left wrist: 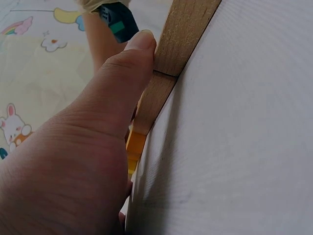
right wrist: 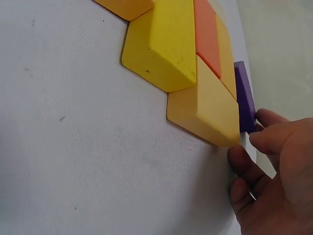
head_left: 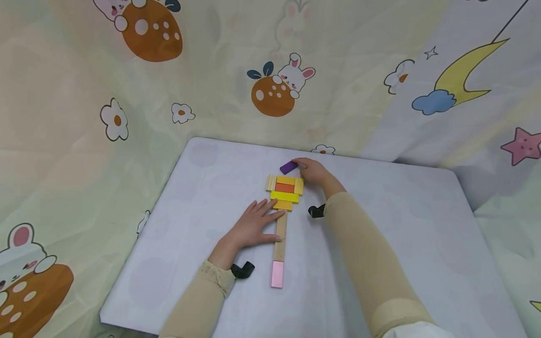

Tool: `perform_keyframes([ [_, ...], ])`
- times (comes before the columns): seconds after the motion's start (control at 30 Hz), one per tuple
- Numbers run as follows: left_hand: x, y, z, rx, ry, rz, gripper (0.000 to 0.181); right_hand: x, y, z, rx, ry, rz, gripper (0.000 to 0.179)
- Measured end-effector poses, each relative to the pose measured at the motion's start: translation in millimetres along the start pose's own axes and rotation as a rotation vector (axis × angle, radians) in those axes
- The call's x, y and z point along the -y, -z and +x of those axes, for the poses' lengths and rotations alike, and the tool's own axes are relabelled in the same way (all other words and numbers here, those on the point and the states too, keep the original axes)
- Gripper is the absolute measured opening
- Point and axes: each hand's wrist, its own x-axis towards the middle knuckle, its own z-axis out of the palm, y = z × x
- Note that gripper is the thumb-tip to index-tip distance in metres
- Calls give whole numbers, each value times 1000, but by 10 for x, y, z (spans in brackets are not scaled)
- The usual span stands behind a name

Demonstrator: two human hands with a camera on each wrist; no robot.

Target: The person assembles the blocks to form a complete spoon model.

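Flat wooden blocks lie end to end and side by side on a white tabletop. At the far end, a purple block (head_left: 289, 167) lies at an angle, its right end pinched between the thumb and a finger of my right hand (head_left: 314, 172). The other right fingers sit beside a pale yellow block (right wrist: 208, 105). Below the purple block are an orange-red block (head_left: 285, 188) and a bright yellow block (head_left: 284, 196). My left hand (head_left: 253, 225) has its fingers spread, fingertips on the orange block (head_left: 283, 205) and thumb at the plain wood blocks (head_left: 280, 251).
A pink block (head_left: 277, 274) ends the row nearest me. The white table (head_left: 169, 263) has rounded far corners. Behind it hangs a cloth printed with rabbits (head_left: 291, 75), flowers and a moon (head_left: 469, 80). Each wrist wears a black camera mount (head_left: 243, 270).
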Motion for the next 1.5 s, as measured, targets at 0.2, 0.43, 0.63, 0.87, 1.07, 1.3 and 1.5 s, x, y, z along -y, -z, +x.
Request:
perform_keyframes([
  [0.2, 5, 16, -10, -5, -3, 1, 85, 34, -2, 30, 11, 63, -31, 58],
  [0.43, 8, 32, -8, 3, -3, -9, 86, 52, -4, 24, -5, 71, -16, 50],
  [0.63, 16, 40, -10, 7, -7, -11, 86, 24, -12, 21, -34, 43, 15, 47],
  [0.87, 29, 41, -17, 0, -10, -12, 86, 50, -49, 22, -76, 18, 54, 47],
  [1.07, 27, 46, -16, -2, -12, -22, 86, 88, -106, 32, -146, -18, 51, 45],
  [1.3, 18, 44, -14, 3, -10, -29, 86, 86, -139, 42, -192, -56, 67, 39],
  [1.5, 21, 33, -14, 11, -12, -25, 87, 45, -133, 34, -196, -78, 91, 39],
])
